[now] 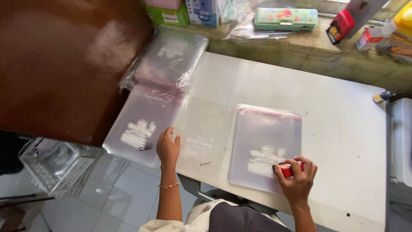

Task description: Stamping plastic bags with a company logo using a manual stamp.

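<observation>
My right hand [297,179] grips a small red and black stamp-like tool [286,169] and presses it on the lower part of a clear plastic bag with a red strip along its top [265,137]. My left hand [167,148] lies flat, fingers apart, on another clear bag [204,137] in the middle of the white table [339,129]. A third clear bag with white print [139,124] hangs over the table's left edge. Behind it lies a stack of clear bags in wrapping [169,60].
A ledge at the back holds a green pencil case [285,19], boxes [169,15] and a red item [341,25]. A brown surface [56,68] fills the left. A clear plastic container [47,163] sits on the tiled floor below. A grey object [401,137] borders the table's right edge.
</observation>
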